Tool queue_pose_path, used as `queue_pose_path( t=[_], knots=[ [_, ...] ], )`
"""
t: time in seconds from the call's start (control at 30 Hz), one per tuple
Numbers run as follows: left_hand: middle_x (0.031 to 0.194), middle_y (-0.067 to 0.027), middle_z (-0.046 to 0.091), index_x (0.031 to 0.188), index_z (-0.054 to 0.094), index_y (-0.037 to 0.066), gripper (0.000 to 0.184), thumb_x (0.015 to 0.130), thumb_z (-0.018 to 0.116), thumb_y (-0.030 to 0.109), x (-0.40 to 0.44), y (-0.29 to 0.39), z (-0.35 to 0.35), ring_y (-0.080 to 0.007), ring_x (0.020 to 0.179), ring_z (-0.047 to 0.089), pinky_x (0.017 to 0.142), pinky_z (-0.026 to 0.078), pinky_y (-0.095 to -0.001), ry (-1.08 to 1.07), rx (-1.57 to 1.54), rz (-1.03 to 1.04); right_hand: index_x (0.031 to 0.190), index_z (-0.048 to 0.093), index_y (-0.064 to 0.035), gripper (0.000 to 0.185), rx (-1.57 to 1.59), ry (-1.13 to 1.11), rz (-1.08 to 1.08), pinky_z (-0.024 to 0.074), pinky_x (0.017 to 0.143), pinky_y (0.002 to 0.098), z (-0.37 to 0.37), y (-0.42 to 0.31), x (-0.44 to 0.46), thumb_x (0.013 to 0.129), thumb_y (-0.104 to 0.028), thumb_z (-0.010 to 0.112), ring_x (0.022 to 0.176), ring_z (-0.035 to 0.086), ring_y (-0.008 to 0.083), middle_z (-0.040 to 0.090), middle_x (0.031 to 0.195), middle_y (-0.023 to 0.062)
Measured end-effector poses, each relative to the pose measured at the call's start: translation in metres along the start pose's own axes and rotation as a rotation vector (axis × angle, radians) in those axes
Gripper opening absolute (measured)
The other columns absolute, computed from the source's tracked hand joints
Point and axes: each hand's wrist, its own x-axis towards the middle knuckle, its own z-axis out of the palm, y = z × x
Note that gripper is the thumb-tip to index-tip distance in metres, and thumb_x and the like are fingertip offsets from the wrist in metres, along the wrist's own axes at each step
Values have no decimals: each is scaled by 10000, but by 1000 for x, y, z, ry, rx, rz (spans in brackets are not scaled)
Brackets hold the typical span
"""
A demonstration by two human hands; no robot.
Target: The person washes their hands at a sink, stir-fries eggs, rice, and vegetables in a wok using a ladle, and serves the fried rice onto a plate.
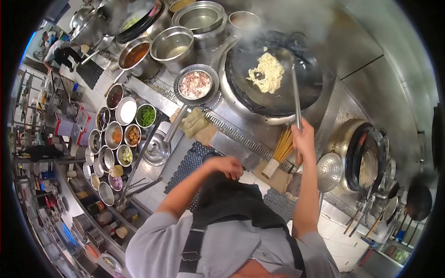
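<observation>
My right hand (303, 139) is wrapped round the long handle of a ladle (296, 88). The ladle's head reaches into a large black wok (252, 104), partly veiled by steam. Beside that head, a yellowish clump of cooked egg (267, 73) lies on the wok's surface. My left hand (227, 167) is held before the dark apron (236, 199), its fingers curled in and nothing visible in them. Left of the wok, a strainer (185, 104) with pinkish-white chopped pieces (195, 85) rests over a perforated pan, apart from both hands.
Metal pots (172, 48) line the stove's back left. Small bowls of ingredients (126, 111) crowd the left side. A bamboo brush (282, 146) and a skimmer (329, 172) lie near my right forearm. Another wok (368, 162) stands at right. A person (62, 52) is far left.
</observation>
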Motion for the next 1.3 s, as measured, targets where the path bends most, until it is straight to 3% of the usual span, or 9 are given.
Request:
queue_pose_path(
  t=[0.2, 0.37, 0.57, 0.87, 0.93, 1.0, 1.07, 1.13, 1.3],
  knots=[
    [951, -236, 693, 1082, 572, -113, 232, 914, 563, 46, -110, 24, -163, -320, 767, 724, 662, 615, -374, 1127, -726, 389, 1330, 527, 34, 469, -108, 32, 140, 511, 810, 403, 4, -19, 62, 902, -128, 629, 848, 659, 298, 674, 967, 216],
    [896, -262, 658, 1086, 480, -217, 276, 876, 528, -44, -101, -8, -281, -384, 746, 714, 589, 641, -389, 1235, -757, 290, 1414, 479, -12, 583, -329, -32, -206, 480, 924, 428, 15, -15, 2, 868, -136, 643, 1112, 636, 391, 602, 1213, 317],
    [917, -274, 614, 1048, 480, -213, 264, 819, 541, -96, -78, 4, -298, -408, 688, 692, 543, 653, -455, 1374, -860, 372, 1428, 469, -30, 613, -418, -25, 24, 497, 886, 410, 17, -39, -92, 839, -86, 629, 1045, 619, 442, 608, 1143, 319],
    [817, -97, 667, 980, 643, -93, 169, 846, 614, 7, -140, 150, -260, -189, 632, 667, 529, 628, -344, 1012, -328, 584, 1424, 443, 57, 588, -233, 302, 125, 427, 1037, 358, 13, -31, -165, 864, -40, 595, 1269, 562, 329, 560, 1356, 275],
    [851, -145, 690, 945, 658, -66, 154, 833, 629, 36, -111, 218, -250, -201, 690, 695, 513, 595, -325, 995, -128, 680, 1422, 441, 62, 584, -269, 377, 68, 445, 1006, 343, 19, -35, -166, 869, -44, 593, 1240, 587, 335, 573, 1324, 297],
    [978, -275, 685, 916, 655, -69, 161, 788, 629, 24, -90, 286, -222, -300, 745, 720, 575, 585, -407, 1133, 416, 445, 1416, 445, 67, 579, -309, 416, 89, 444, 1009, 348, 26, -36, -172, 868, -45, 596, 1252, 576, 341, 577, 1318, 299],
    [1083, -301, 665, 875, 643, -57, 138, 790, 604, 44, -8, 283, -234, -351, 739, 716, 676, 581, -460, 1457, 1110, 967, 1409, 451, 71, 576, -324, 444, 81, 445, 1009, 351, 33, -36, -172, 866, -47, 602, 1252, 576, 344, 581, 1310, 301],
    [1144, -319, 631, 838, 646, -35, 113, 787, 611, 60, 65, 269, -251, -397, 826, 698, 727, 563, -495, 1285, 1196, 585, 1402, 459, 74, 573, -310, 461, 56, 448, 1006, 352, 41, -35, -175, 863, -50, 610, 1240, 586, 345, 584, 1302, 304],
    [1009, -299, 660, 807, 661, -7, 86, 769, 608, 49, 112, 323, -294, -419, 816, 684, 729, 549, -506, 1282, 1287, 577, 1443, 437, 12, 597, -268, 426, 208, 492, 924, 401, 46, -66, -167, 875, -76, 602, 1114, 636, 405, 578, 1267, 330]
  ],
)
